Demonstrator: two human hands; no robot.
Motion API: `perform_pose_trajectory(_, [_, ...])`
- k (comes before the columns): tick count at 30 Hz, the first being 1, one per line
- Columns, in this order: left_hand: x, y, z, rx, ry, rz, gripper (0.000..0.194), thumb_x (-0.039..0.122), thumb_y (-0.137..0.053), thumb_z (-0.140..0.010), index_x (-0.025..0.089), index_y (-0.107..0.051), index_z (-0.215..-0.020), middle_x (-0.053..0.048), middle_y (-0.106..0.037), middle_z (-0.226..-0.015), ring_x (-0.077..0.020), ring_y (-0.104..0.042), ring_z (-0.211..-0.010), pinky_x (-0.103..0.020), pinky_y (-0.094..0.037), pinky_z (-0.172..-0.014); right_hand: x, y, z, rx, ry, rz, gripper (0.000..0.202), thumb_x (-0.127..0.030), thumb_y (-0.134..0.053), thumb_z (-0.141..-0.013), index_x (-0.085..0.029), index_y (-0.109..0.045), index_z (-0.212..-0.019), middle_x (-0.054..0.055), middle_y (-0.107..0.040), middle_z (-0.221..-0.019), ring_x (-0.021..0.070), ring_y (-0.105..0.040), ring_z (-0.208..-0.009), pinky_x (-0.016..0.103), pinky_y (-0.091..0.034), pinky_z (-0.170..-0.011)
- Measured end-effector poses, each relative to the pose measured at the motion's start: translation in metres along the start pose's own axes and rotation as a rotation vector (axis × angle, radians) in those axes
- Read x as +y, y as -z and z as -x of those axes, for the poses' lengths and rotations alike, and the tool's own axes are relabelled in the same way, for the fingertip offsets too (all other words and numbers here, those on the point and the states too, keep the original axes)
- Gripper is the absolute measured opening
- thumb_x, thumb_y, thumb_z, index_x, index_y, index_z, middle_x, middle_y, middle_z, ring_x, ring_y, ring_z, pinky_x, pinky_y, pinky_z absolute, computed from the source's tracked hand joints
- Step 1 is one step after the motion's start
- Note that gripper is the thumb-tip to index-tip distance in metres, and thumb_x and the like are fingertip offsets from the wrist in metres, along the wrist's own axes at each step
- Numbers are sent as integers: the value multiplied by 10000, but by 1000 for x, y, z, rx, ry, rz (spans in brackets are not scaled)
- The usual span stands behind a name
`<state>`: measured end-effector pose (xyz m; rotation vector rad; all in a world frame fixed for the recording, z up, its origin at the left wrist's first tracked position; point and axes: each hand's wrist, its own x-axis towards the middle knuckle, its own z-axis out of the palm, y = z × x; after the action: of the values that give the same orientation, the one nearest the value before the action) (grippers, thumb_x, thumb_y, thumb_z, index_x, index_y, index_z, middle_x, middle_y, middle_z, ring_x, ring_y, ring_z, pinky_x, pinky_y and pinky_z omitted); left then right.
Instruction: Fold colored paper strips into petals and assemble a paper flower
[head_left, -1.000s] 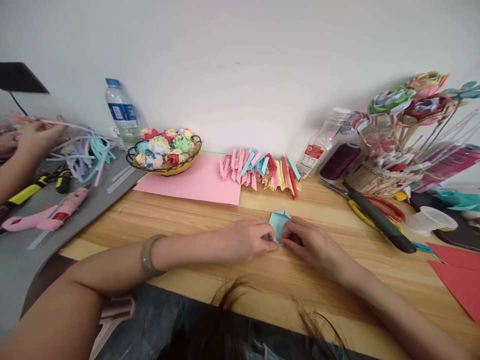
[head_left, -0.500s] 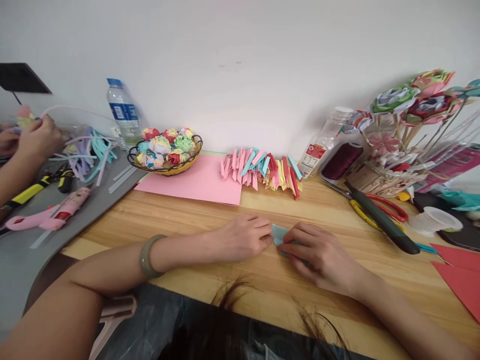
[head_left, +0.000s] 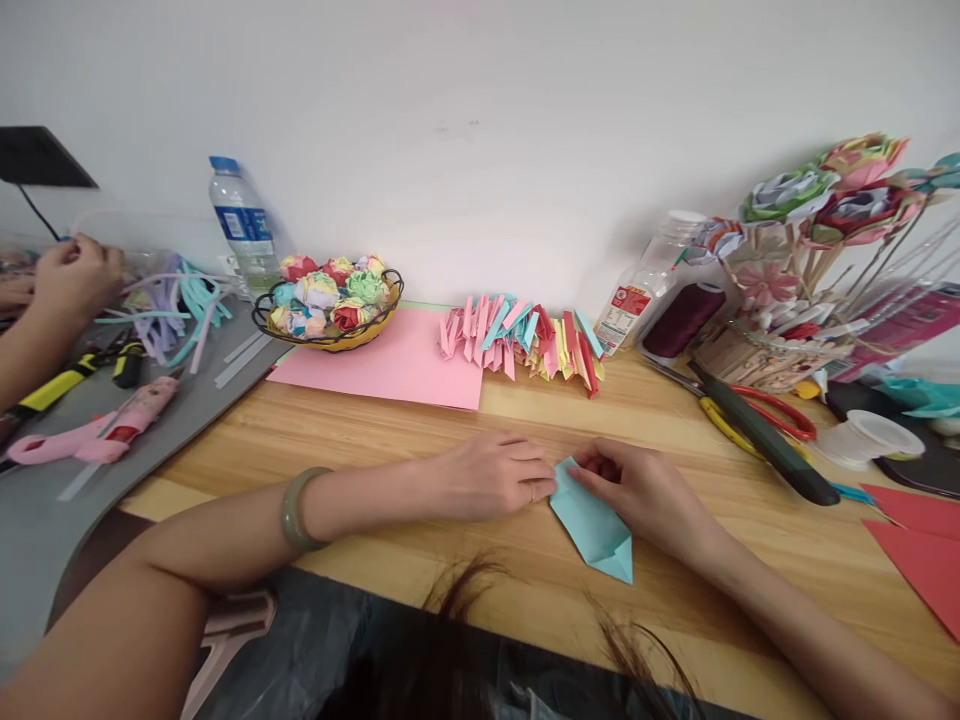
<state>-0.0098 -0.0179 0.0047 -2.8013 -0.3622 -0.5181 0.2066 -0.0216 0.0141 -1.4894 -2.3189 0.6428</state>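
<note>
A folded light-blue paper (head_left: pixel 595 525) lies slantwise on the wooden table (head_left: pixel 360 440), its lower right end showing folded corners. My right hand (head_left: pixel 630 490) is closed on the paper's upper edge, thumb and fingers pinched together. My left hand (head_left: pixel 495 478), a green bangle (head_left: pixel 294 510) on its wrist, rests on the table with fingers together, their tips at the paper's upper left end. Whether the left fingertips grip the paper or only press on it is hard to see.
Pink paper (head_left: pixel 405 370) lies behind, beside a basket of paper flowers (head_left: pixel 341 335) and folded strips (head_left: pixel 517 335). Pliers (head_left: pixel 765 430) and red paper (head_left: pixel 919 575) are at right. At left, another person's hand (head_left: pixel 79 275) works near a pink glue gun (head_left: pixel 120 420).
The light-blue paper, mostly hidden under my right hand before, now shows at greater length. My right hand has changed to a pinch at its upper edge. My left hand has barely moved.
</note>
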Motion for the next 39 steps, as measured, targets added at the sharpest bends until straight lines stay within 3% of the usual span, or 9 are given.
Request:
perform_pose_trajectory(3, [0, -1, -1, -16, -3, -27, 236, 186, -369, -908, 149, -593, -974, -52, -617, -953, -142, -531, -919, -280, -393, -853, 1, -2, 1, 28, 34, -2, 146, -315, -500, -807, -195, -571, -765, 1, -605, -640, 133, -543, -560, 244, -406, -497])
perform_pose_trajectory(9, [-1, -2, 1, 36, -12, -80, 210, 194, -393, -901, 166, -590, -968, -48, -614, -942, -137, -517, -932, -280, -379, -879, 2, -4, 10, 130, 371, 149, 154, -194, -446, -848, -185, -599, -837, 70, -613, -815, 183, -556, -775, 305, -448, -657])
perform_pose_trajectory(14, [-1, 2, 0, 13, 9, -52, 216, 221, -402, -900, 160, -602, -956, -39, -614, -928, -160, -495, -942, -306, -375, -886, 2, -2, 17, 166, 504, 274, 184, -171, -429, -863, -178, -613, -867, 78, -604, -804, 184, -538, -767, 302, -440, -643])
perform_pose_trajectory(23, [-1, -3, 3, 12, 26, -72, 252, 228, -381, -909, 187, -603, -1021, -6, -584, -1155, -188, -454, -1082, -359, -312, -980, -3, 0, 17, 157, 590, 407, 189, -176, -431, -873, -147, -613, -835, 85, -597, -794, 181, -517, -752, 297, -432, -630])
perform_pose_trajectory(32, [-2, 2, 5, -81, 41, -80, 314, 224, -308, -931, 233, -552, -1128, 49, -594, -1164, -170, -438, -1165, -349, -286, -999, 4, -2, 15, 141, 631, 356, 183, -176, -429, -874, -152, -610, -858, 78, -582, -795, 174, -506, -747, 294, -430, -621])
perform_pose_trajectory(39, [-3, 1, 4, -65, 20, -54, 284, 217, -349, -920, 223, -564, -1105, 39, -619, -1123, -173, -448, -1165, -361, -273, -1012, 0, 4, 18, 46, 556, 244, 237, -103, -421, -821, -170, -625, -921, 69, -580, -817, 162, -527, -740, 289, -440, -632])
